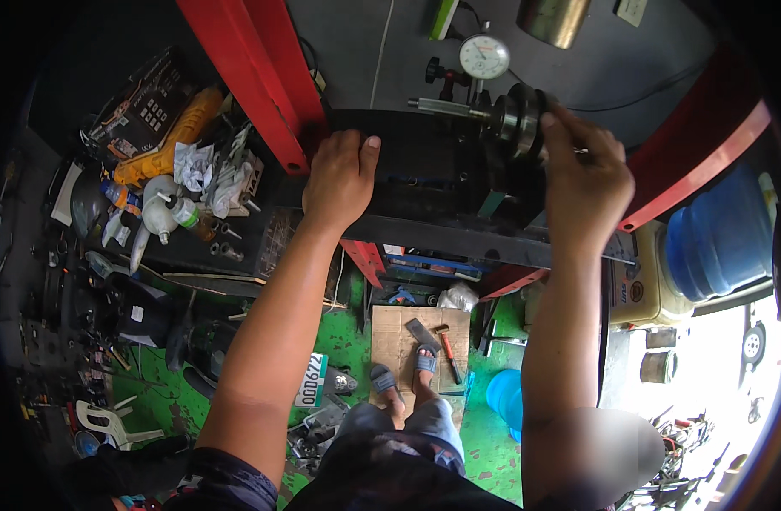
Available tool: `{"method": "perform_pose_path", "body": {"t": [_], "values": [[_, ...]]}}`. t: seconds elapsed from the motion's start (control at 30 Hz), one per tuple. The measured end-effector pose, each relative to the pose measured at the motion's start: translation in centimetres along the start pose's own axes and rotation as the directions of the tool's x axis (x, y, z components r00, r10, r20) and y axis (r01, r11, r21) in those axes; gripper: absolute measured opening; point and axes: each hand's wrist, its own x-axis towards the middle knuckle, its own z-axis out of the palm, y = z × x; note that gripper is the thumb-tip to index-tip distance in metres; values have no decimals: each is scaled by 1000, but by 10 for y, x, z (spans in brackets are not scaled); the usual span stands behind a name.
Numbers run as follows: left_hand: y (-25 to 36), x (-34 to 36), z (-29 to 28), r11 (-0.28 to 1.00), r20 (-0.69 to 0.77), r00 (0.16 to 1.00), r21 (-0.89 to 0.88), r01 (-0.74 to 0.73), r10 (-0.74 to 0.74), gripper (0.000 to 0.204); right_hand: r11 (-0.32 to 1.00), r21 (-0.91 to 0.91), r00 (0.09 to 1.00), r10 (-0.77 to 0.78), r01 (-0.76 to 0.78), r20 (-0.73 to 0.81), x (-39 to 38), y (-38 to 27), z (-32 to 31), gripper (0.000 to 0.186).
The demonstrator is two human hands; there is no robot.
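Observation:
My right hand [588, 175] is closed, thumb and fingers pinching the right side of a crankshaft [520, 119] with round steel webs. Its thin shaft end points left. A dial gauge [484, 57] with a white face stands just behind the crankshaft, on a holder with a black knob [435, 70]. Beneath the crankshaft is a dark metal support, partly hidden. My left hand [337, 177] rests with fingers curled over the black metal beam [407, 162], beside a red steel post [267, 85]. Its fingertips are hidden.
Another red post [705, 153] rises at right, near a blue water jug [722, 230] and a yellowish container [650, 281]. A metal cylinder [554, 19] stands at the back. Bottles, rags and a box [143, 106] crowd the left. Below, a hammer [448, 353] lies on cardboard [394, 319].

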Motion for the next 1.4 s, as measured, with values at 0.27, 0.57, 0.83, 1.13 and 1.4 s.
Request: {"method": "perform_pose_path", "body": {"t": [0.27, 0.57, 0.83, 1.13, 1.4], "values": [[0, -1, 5, 998, 5, 1000, 63, -6, 6, 38, 993, 58, 995, 104, -103, -15, -5, 2, 4, 17], [1, -1, 4, 997, 32, 999, 69, 24, -26, 42, 994, 113, 981, 27, -5, -193, -9, -5, 4, 18], [-1, -3, 4, 997, 32, 999, 69, 24, -27, 44, 999, 31, 971, 31, -24, -239, -9, -16, 0, 23], [0, -3, 4, 996, 34, 999, 79, 29, -32, 45, 989, 144, 976, -1, 33, -219, -15, -7, 0, 22], [-1, -2, 4, 997, 30, 999, 77, 17, -19, 44, 992, 59, 979, 122, -113, -166, -22, -11, 4, 23]]}}
